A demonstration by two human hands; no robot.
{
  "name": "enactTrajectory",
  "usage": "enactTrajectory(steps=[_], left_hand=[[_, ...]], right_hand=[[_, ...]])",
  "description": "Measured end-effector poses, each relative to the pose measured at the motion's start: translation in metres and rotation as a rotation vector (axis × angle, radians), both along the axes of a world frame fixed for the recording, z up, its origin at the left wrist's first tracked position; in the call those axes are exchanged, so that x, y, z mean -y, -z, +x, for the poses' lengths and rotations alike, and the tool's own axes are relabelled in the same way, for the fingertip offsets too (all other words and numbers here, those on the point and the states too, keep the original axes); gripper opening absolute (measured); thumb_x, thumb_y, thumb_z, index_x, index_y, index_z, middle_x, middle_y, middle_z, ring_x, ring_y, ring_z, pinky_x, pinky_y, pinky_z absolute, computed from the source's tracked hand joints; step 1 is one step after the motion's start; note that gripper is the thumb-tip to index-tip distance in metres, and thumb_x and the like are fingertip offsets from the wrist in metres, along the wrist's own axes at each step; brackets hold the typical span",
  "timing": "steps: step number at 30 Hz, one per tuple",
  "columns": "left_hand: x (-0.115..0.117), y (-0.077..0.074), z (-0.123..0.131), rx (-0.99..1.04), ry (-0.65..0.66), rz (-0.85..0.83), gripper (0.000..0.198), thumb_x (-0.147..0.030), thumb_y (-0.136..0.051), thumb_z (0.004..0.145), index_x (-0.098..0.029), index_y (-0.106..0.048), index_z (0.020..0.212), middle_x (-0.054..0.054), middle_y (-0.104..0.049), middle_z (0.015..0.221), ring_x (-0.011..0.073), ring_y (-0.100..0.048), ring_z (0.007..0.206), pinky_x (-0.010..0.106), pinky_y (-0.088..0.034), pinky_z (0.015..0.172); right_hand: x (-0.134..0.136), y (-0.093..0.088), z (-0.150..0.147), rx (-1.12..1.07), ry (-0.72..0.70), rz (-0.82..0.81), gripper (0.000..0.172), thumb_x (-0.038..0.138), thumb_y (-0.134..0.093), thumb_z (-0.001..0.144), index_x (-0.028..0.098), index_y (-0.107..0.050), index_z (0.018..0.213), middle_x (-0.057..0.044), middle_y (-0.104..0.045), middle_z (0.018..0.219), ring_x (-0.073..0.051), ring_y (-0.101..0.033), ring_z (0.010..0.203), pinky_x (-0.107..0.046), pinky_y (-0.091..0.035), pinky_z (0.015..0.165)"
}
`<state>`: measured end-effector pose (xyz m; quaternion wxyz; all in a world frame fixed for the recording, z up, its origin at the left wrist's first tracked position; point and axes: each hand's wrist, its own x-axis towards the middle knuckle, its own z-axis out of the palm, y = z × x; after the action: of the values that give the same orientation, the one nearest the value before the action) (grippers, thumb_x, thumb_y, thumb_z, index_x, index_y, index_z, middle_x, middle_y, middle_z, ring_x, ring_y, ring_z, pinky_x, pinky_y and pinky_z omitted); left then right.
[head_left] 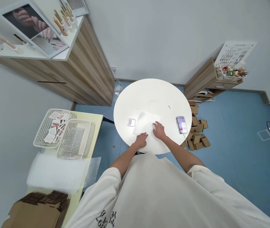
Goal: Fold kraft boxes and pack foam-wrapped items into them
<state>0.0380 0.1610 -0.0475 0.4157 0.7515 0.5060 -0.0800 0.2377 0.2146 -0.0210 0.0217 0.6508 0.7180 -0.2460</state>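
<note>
While the bent fingers of the left hand and right hand meet the translucent sheet, pinching or pressing I cannot tell, it lies spread but unfolded at frame centre, the small case uncovered to its left.

1 head-worn camera looks forward and down on a round table.

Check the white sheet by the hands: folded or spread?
Spread flat, it seems: the white sheet lies on the round table, its left edge straight. Whether it is doubled, I cannot tell.
</note>
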Motion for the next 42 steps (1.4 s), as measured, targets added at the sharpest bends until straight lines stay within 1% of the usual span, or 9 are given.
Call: enactTrajectory(steps=[3,6,10,14,19,23,28,37,42], left_hand=[[-0.005,0.003,-0.003,0.072,-0.05,-0.059,0.073,-0.013,-0.047,0.081,-0.023,-0.036,0.153,0.006,-0.024,0.166,0.0249,-0.024,0.152,0.046,-0.028,0.121],[-0.009,0.002,-0.009,0.14,-0.125,-0.057,0.069,-0.012,-0.045,0.084,-0.022,-0.038,0.152,0.005,-0.026,0.165,0.0204,-0.026,0.151,0.038,-0.031,0.121],[-0.021,-0.008,-0.031,0.12,-0.218,0.086,0.06,-0.013,-0.042,0.089,-0.021,-0.041,0.149,0.008,-0.035,0.16,0.0221,-0.034,0.147,0.042,-0.033,0.12],[-0.046,-0.019,-0.066,-0.029,-0.241,0.266,0.058,-0.011,-0.045,0.087,-0.018,-0.043,0.145,0.012,-0.04,0.156,0.0266,-0.032,0.147,0.046,-0.032,0.119],[-0.072,-0.021,-0.096,-0.18,-0.222,0.297,0.051,-0.006,-0.045,0.084,-0.018,-0.05,0.134,0.013,-0.035,0.158,0.0292,-0.028,0.148,0.048,-0.031,0.117],[-0.083,-0.018,-0.1,-0.187,-0.186,0.313,0.049,-0.006,-0.047,0.083,-0.019,-0.051,0.131,0.014,-0.03,0.161,0.0305,-0.025,0.15,0.049,-0.027,0.118],[-0.091,-0.013,-0.098,-0.177,-0.121,0.321,0.053,-0.003,-0.044,0.083,-0.019,-0.049,0.133,0.014,-0.031,0.161,0.0296,-0.023,0.151,0.051,-0.025,0.118],[-0.106,0.006,-0.102,-0.153,-0.047,0.364,0.055,0.002,-0.04,0.082,-0.019,-0.047,0.133,0.014,-0.037,0.157,0.0273,-0.024,0.15,0.05,-0.019,0.12],[-0.109,0.0,-0.107,-0.119,-0.03,0.356,0.056,-0.001,-0.045,0.08,-0.021,-0.048,0.132,0.014,-0.047,0.147,0.0281,-0.032,0.145,0.049,-0.018,0.121]], right_hand=[[0.017,0.009,-0.007,-0.035,-0.031,-0.111,0.053,0.024,-0.041,0.094,0.02,-0.047,0.146,-0.013,-0.039,0.155,-0.028,-0.04,0.136,-0.042,-0.033,0.11],[0.03,0.016,-0.014,-0.028,-0.034,-0.172,0.053,0.024,-0.042,0.095,0.021,-0.046,0.148,-0.013,-0.038,0.155,-0.029,-0.041,0.136,-0.042,-0.035,0.108],[0.039,0.021,-0.017,0.038,-0.05,-0.201,0.055,0.025,-0.046,0.093,0.021,-0.046,0.148,-0.013,-0.032,0.16,-0.032,-0.034,0.142,-0.047,-0.029,0.113],[0.039,0.021,-0.014,0.06,-0.077,-0.182,0.056,0.022,-0.047,0.092,0.02,-0.046,0.148,-0.013,-0.026,0.163,-0.031,-0.024,0.148,-0.048,-0.022,0.117],[0.033,0.017,-0.01,0.035,-0.082,-0.204,0.057,0.019,-0.048,0.09,0.018,-0.046,0.147,-0.013,-0.022,0.165,-0.029,-0.017,0.152,-0.047,-0.023,0.118],[0.028,0.016,-0.009,0.023,-0.094,-0.227,0.057,0.02,-0.05,0.09,0.018,-0.046,0.147,-0.013,-0.02,0.166,-0.028,-0.015,0.153,-0.046,-0.022,0.119],[0.026,0.018,-0.011,0.016,-0.073,-0.22,0.055,0.02,-0.049,0.091,0.018,-0.048,0.145,-0.013,-0.021,0.166,-0.028,-0.016,0.153,-0.046,-0.022,0.119],[0.047,0.016,-0.022,0.015,-0.033,-0.117,0.048,0.019,-0.043,0.094,0.02,-0.052,0.142,-0.01,-0.03,0.162,-0.027,-0.028,0.147,-0.044,-0.026,0.117],[0.059,0.019,-0.022,0.026,-0.032,-0.104,0.048,0.017,-0.043,0.093,0.019,-0.053,0.14,-0.011,-0.034,0.159,-0.027,-0.031,0.145,-0.043,-0.028,0.116]])
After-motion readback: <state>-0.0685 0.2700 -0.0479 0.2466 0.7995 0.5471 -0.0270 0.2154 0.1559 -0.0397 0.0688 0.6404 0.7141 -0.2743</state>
